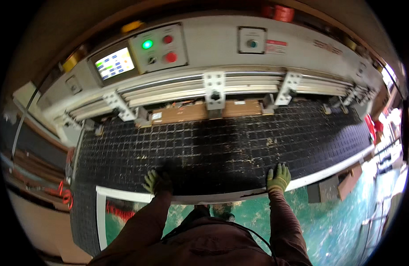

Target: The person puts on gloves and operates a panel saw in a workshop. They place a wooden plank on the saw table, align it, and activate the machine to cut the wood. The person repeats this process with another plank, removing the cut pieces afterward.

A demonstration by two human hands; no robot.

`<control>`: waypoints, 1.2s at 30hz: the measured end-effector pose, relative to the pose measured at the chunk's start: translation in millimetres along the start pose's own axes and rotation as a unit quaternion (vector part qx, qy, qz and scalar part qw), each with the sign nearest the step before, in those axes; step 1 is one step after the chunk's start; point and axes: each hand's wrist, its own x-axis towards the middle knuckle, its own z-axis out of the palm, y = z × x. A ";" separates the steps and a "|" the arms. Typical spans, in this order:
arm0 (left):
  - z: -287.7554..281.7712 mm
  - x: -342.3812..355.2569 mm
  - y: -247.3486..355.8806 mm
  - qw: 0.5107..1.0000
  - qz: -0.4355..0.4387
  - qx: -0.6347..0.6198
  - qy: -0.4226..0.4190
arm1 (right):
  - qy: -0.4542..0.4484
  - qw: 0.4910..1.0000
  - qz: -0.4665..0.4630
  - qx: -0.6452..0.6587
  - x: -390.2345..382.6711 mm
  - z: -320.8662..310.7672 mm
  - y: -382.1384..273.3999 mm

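Both hands wear yellow-green work gloves and rest flat on the near edge of a black gridded machine bed (204,150). My left hand (158,181) lies left of centre, its fingers spread and pointing forward. Over to the right, my right hand (279,177) leans on the bed by the white edge strip (319,175), fingers stretched out. Neither hand holds anything. Across the bed's far side lies a long brown wooden board (186,113), beneath the metal clamp brackets (214,91) of the machine.
A control panel with a lit screen (115,64), a green light (147,44) and red buttons (170,57) is on the grey housing. Wood chips dot the bed. Board offcuts (333,188) sit below its right edge. An orange coiled hose (67,197) hangs at left.
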 end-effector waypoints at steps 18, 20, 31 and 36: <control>-9.6 -3.1 -7.8 0.998 -0.006 0.054 -0.036 | -0.086 0.995 0.034 -0.032 7.6 -14.9 -15.7; -7.9 -4.1 -9.1 0.998 -0.007 0.054 -0.028 | -0.083 0.996 0.026 -0.030 6.1 -12.3 -15.9; -4.7 -5.0 -6.2 1.000 -0.003 0.010 0.027 | -0.060 0.997 0.018 -0.038 3.8 -3.3 -6.3; -9.0 -6.0 -3.4 1.000 -0.007 0.005 0.026 | -0.059 0.997 0.018 -0.035 4.1 0.2 -3.3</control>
